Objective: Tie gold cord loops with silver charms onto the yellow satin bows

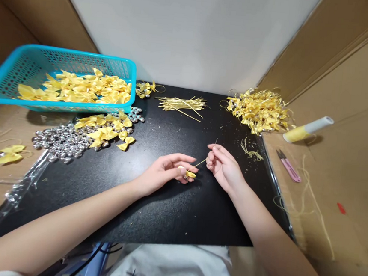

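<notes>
Near the middle of the black table, my left hand (166, 171) is closed on a small yellow ribbon bow (190, 174), partly hidden by the fingers. A thin gold cord (200, 163) runs from the bow up to my right hand (223, 165), which pinches it between thumb and fingertips. The cord's end sticks up just above those fingers. Loose yellow bows (102, 135) lie left of my hands on a heap of silver beads (63, 140). Beyond my hands lies a bundle of cut gold cords (182, 104).
A blue plastic basket (129, 86) of yellow bows stands back left. A pile of beaded bows (259, 110) sits back right, near cord scraps (250, 150). Pink thread snips (288, 165), a white-and-yellow tube (310, 128) and loose cord (316, 201) lie at the right on cardboard.
</notes>
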### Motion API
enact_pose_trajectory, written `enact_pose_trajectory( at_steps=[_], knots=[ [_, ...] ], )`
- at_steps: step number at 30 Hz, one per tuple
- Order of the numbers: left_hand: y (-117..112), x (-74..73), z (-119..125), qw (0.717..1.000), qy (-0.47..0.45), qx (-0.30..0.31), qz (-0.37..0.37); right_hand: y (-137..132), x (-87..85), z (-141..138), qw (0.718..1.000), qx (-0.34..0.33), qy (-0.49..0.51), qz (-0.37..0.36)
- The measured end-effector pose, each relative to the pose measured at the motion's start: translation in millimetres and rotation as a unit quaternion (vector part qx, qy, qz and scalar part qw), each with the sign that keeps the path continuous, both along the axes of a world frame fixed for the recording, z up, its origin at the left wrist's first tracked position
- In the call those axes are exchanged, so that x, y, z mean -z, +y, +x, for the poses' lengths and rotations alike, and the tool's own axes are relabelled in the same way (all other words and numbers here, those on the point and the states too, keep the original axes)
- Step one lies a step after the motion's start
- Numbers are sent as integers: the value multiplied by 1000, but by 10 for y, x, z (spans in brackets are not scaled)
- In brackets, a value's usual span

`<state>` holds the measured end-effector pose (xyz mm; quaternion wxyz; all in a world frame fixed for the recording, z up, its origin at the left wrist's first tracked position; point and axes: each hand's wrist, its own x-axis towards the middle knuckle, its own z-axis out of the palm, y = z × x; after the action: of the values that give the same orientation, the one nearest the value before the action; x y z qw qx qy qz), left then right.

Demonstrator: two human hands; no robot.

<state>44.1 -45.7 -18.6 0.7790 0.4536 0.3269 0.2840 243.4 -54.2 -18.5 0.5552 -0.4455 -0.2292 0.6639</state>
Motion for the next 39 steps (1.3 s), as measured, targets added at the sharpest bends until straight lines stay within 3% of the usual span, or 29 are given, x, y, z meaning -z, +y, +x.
enact_pose_trajectory(
  at_steps=[4, 7, 10, 14, 21, 24, 26, 30, 39],
  knots=[
    [-20, 28, -36, 997, 36, 32, 64, 18, -18, 17, 1000, 21, 1, -3],
    [-38, 36, -72, 965, 127, 33, 228, 25, -27, 33, 1000, 28, -9, -6],
    [-17, 47, -104, 878, 215, 26, 427, 31, -26, 46, 998, 41, -35, -12],
    [28, 43, -125, 771, 262, 73, 577, 55, 2, 50, 994, 67, -84, 8],
    [-91, -51, -47, 574, 409, 157, 692, 182, 54, -24, 986, 44, -161, 7],
    [-177, -133, 41, 521, 446, 191, 703, 291, 42, -99, 975, 22, -220, -5],
    [-235, -197, 100, 513, 461, 207, 694, 370, 25, -162, 964, 11, -266, -8],
    [-319, -264, 173, 525, 506, 218, 649, 480, 8, -279, 937, -18, -348, -3],
    [-372, -177, 136, 512, 568, 208, 610, 566, 77, -354, 860, -53, -507, 34]
  ],
)
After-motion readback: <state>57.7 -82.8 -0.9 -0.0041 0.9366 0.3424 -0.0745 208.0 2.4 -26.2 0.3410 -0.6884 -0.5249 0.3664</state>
